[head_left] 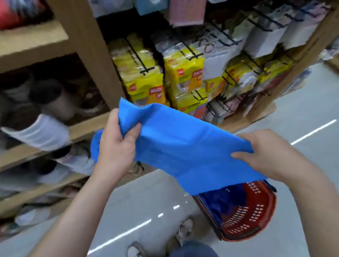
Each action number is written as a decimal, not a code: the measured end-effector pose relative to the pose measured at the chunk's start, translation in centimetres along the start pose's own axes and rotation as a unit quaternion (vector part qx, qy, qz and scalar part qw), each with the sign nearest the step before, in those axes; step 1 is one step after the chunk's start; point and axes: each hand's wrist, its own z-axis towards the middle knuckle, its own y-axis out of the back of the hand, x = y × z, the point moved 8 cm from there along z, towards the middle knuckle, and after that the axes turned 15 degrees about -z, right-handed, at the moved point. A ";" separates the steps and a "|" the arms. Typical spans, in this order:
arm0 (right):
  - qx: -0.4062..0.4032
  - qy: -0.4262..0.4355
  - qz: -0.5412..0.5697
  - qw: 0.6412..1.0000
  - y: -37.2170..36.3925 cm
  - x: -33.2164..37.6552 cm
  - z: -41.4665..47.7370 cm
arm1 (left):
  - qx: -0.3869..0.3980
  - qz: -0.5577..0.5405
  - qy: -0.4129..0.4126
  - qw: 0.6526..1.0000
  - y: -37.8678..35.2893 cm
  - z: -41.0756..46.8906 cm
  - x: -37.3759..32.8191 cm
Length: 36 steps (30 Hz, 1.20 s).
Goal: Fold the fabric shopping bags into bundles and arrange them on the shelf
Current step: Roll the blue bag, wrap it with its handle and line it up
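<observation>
A bright blue fabric bag (pixel 183 149) is stretched out in the air between both hands, above the shop floor. My left hand (pixel 118 143) grips its left end, thumb on top and fingers behind the cloth. My right hand (pixel 265 154) pinches its right end. The bag's lower edge hangs down over a red plastic basket (pixel 260 214) on the floor, which holds more blue fabric (pixel 221 204). The wooden shelf unit (pixel 36 45) stands to the left, its boards filled with blurred rolled bundles.
Straight ahead, a peg rack carries yellow packets (pixel 183 75) and other hanging goods on black hooks. Grey floor with white light streaks runs to the right. My feet (pixel 184 231) stand just left of the basket.
</observation>
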 end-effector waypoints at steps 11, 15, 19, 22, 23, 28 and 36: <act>-0.215 0.306 0.157 0.914 6.1 30.4 -1.4 | -0.328 0.332 0.123 0.876 34.5 -15.2 2.0; -0.192 0.432 0.110 0.875 5.5 42.7 -4.6 | -0.257 0.266 0.147 0.917 37.5 -19.3 -0.1; -0.169 0.507 0.100 0.840 5.2 51.4 -7.9 | -0.294 0.028 0.227 0.928 41.1 -23.1 1.4; -0.158 0.521 0.088 0.834 5.1 56.0 -8.7 | -0.393 -0.004 0.187 0.900 46.7 -25.7 0.3; -0.155 0.515 0.076 0.839 5.1 57.3 -8.5 | -0.411 0.020 0.168 0.896 48.2 -26.2 -0.3; -0.190 0.552 -0.043 0.811 5.5 64.8 -10.0 | -0.440 0.274 0.063 0.853 52.9 -26.6 -6.9; -0.256 0.615 0.003 0.746 8.9 77.4 -12.5 | -0.363 0.500 -0.132 0.775 55.7 -20.8 -15.6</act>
